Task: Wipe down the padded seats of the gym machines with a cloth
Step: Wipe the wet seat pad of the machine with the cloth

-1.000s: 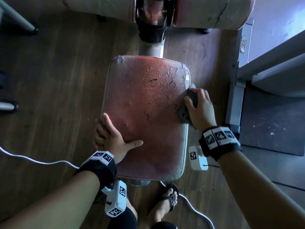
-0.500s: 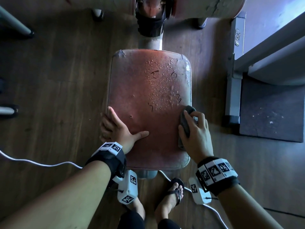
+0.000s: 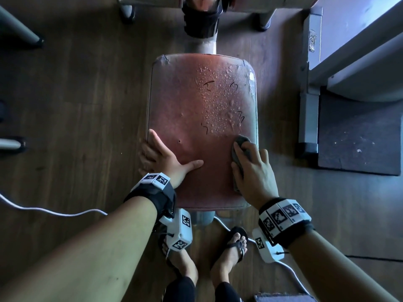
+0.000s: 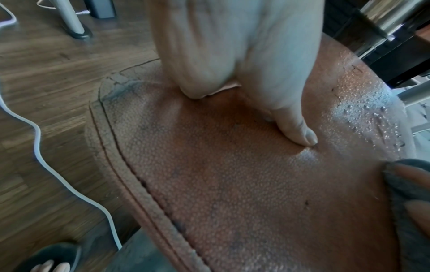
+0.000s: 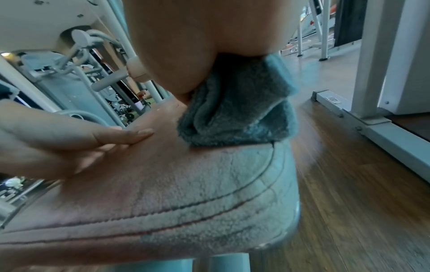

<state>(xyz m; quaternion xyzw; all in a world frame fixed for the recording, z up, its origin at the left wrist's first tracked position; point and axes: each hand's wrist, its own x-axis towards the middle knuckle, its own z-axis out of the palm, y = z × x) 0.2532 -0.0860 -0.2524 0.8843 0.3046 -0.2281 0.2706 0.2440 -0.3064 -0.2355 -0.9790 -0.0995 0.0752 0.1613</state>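
The right hand [image 3: 253,168] presses a folded grey cloth [image 3: 241,142] onto the near right part of the red padded seat [image 3: 192,118], its fingers curled over the cloth, I think. The left hand [image 3: 165,158] lies flat, fingers relaxed, bracing the seat's left edge. Wiping is mid-way (droplets [image 3: 218,101] sit just beyond the cloth); next, a firm stroke forward through them.

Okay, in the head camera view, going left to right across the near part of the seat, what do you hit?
White cable on the floor → left hand on the seat's left edge → bare seat → right hand pressing the grey cloth → dark mat.
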